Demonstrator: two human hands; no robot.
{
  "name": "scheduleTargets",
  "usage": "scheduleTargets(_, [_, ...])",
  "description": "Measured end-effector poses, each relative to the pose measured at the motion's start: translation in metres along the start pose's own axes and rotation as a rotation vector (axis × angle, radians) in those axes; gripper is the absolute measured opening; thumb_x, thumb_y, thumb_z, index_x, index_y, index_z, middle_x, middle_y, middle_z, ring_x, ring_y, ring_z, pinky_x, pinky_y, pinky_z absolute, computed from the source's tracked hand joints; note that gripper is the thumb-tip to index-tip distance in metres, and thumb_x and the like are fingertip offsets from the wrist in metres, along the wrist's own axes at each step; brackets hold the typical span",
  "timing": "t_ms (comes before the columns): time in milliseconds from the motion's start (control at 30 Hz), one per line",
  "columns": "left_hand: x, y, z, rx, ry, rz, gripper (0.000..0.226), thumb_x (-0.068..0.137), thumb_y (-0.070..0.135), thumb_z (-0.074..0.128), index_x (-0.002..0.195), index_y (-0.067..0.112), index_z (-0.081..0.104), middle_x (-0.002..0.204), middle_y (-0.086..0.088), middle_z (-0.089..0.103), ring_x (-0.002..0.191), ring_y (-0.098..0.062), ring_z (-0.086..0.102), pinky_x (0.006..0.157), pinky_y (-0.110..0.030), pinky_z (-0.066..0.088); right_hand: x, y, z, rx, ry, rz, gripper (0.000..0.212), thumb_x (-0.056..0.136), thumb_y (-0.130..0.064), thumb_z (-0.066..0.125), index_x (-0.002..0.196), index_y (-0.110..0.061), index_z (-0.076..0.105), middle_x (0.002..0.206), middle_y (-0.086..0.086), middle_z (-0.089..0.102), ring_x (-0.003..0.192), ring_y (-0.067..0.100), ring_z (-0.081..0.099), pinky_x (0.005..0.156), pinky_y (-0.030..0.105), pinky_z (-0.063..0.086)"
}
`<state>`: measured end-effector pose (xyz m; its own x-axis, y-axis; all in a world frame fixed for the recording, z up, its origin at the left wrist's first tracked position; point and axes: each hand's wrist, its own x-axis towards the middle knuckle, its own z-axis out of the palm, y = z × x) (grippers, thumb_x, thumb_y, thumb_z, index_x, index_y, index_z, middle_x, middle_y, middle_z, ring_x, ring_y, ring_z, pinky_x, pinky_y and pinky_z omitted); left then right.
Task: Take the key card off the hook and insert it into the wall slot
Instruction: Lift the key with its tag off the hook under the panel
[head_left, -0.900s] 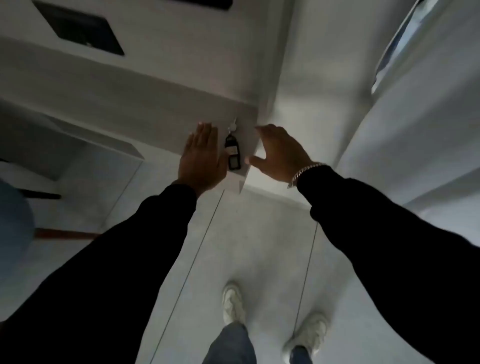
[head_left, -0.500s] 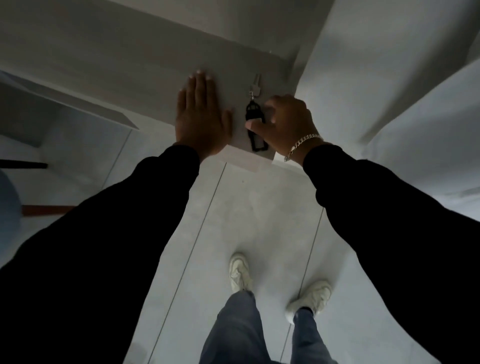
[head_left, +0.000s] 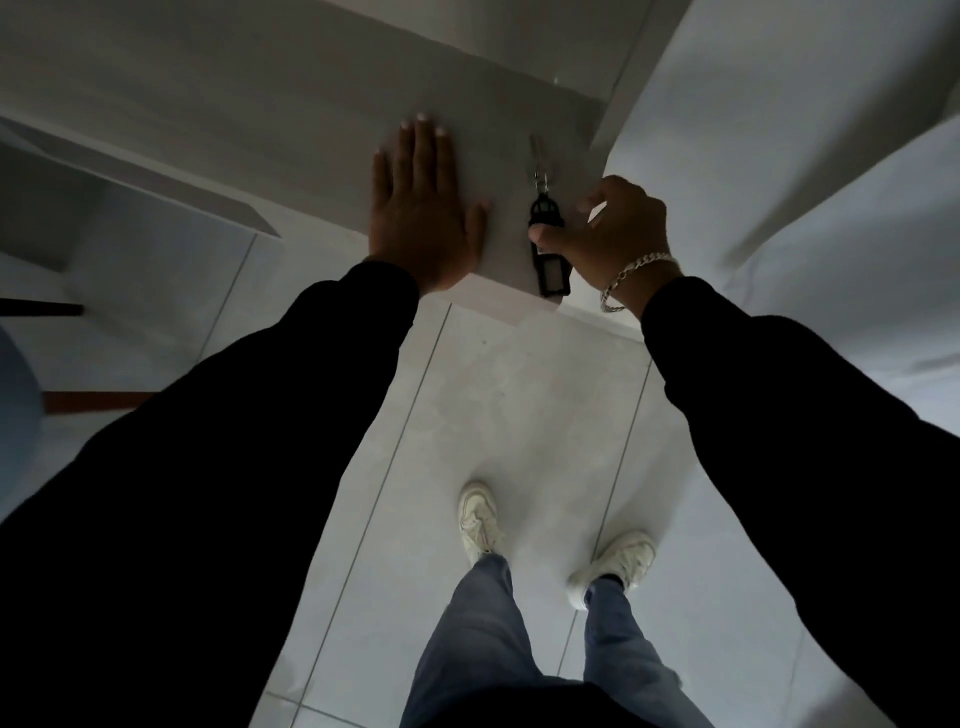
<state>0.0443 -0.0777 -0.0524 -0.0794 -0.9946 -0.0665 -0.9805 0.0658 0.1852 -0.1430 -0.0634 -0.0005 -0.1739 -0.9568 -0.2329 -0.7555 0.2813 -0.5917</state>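
Your left hand (head_left: 423, 208) lies flat and open on the grey wall panel (head_left: 260, 104), fingers together, holding nothing. Just right of it the black key card tag (head_left: 548, 244) hangs from its hook (head_left: 537, 148) — your right hand (head_left: 618, 228) pinches it, thumb across its middle.

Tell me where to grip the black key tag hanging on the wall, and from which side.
Grip the key tag across its flat black body, just below the metal ring, coming from the right as the right hand does. It hangs flat against the wall, so pinching the side edges looks easiest, then lifting up off the hook.
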Motion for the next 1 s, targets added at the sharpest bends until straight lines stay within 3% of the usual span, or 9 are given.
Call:
scheduleTargets(100, [-0.006,0.004,0.002,0.009,-0.015,0.058,0.082,0.097,0.055,0.029,0.156,0.002,0.009,0.167,-0.021,0.007,0.155,-0.037,0.005,0.128,-0.056,0.006,-0.004,-0.005,0.001,-0.059,-0.049,-0.016,0.055,0.063,-0.038,0.082,0.103,-0.007,0.061,0.110,0.011,0.066,0.107,0.028,0.059,0.086,0.032,0.047])
scheduleTargets(200, [-0.016,0.010,0.005,0.004,-0.012,0.100,0.081,0.097,0.054,0.030,0.156,0.001,0.011,0.167,-0.021,0.008,0.156,-0.036,0.007,0.128,-0.054,0.007,-0.002,-0.003,-0.004,-0.137,-0.079,-0.002,0.044,0.065,-0.037,0.081,0.090,-0.003,0.065,0.102,0.016,0.068,0.104,0.032,0.062,0.086,0.033,0.050])
scheduleTargets(333, [-0.028,0.015,0.006,0.000,-0.043,0.137,0.080,0.098,0.051,0.032,0.156,0.001,0.009,0.167,-0.021,0.006,0.156,-0.035,0.005,0.128,-0.053,0.008,-0.003,0.005,-0.009,0.009,-0.180,0.103,0.036,0.079,-0.033,0.069,0.077,0.003,0.068,0.073,0.017,0.068,0.068,0.028,0.065,0.077,0.040,0.057])
scheduleTargets(400, [-0.033,0.018,0.003,-0.006,-0.083,0.158,0.081,0.098,0.050,0.035,0.156,0.000,0.007,0.167,-0.021,0.004,0.156,-0.034,0.003,0.128,-0.053,0.008,-0.007,0.009,-0.011,0.177,-0.210,0.202,0.033,0.084,-0.028,0.064,0.075,0.004,0.067,0.072,0.017,0.065,0.056,0.024,0.061,0.073,0.037,0.059])
scheduleTargets(467, [-0.035,0.022,-0.003,-0.021,-0.141,0.174,0.080,0.099,0.048,0.037,0.156,0.001,0.005,0.168,-0.020,0.000,0.156,-0.033,-0.001,0.129,-0.052,0.005,-0.015,0.012,-0.017,0.359,-0.188,0.270,0.026,0.085,-0.021,0.066,0.070,0.000,0.065,0.072,0.019,0.062,0.047,0.019,0.057,0.056,0.030,0.057])
scheduleTargets(533, [-0.032,0.023,-0.012,-0.048,-0.213,0.180,0.077,0.101,0.046,0.035,0.157,0.003,0.005,0.168,-0.017,-0.002,0.156,-0.031,-0.002,0.129,-0.049,0.005,-0.025,0.014,-0.026,0.435,-0.188,0.265,0.021,0.085,-0.016,0.068,0.082,0.005,0.067,0.065,0.015,0.060,0.040,0.011,0.055,0.042,0.020,0.052])
scheduleTargets(633, [-0.033,0.023,-0.031,-0.088,-0.286,0.225,0.072,0.103,0.045,0.032,0.157,0.003,0.009,0.168,-0.016,0.004,0.156,-0.030,0.003,0.129,-0.048,0.008,-0.045,0.020,-0.045,0.530,-0.158,0.206,0.022,0.083,-0.010,0.070,0.096,0.008,0.067,0.063,0.012,0.059,0.037,0.005,0.054,0.041,0.017,0.050])
scheduleTargets(833, [-0.061,0.061,-0.055,-0.192,-0.130,0.368,0.067,0.103,0.041,0.037,0.155,0.003,0.018,0.167,-0.019,0.015,0.156,-0.032,0.009,0.128,-0.049,0.010,-0.081,0.036,-0.095,0.734,-0.121,0.255,0.024,0.084,-0.004,0.067,0.103,0.010,0.065,0.070,0.012,0.062,0.039,0.006,0.055,0.044,0.017,0.051])
scheduleTargets(1000, [-0.084,0.117,-0.075,-0.285,0.012,0.511,0.064,0.104,0.034,0.040,0.156,0.002,0.017,0.166,-0.019,0.014,0.156,-0.034,0.007,0.127,-0.048,0.007,-0.117,0.064,-0.142,0.803,-0.050,0.259,0.005,0.082,-0.001,0.068,0.078,-0.003,0.068,0.070,0.012,0.063,0.045,0.008,0.056,0.047,0.017,0.053])
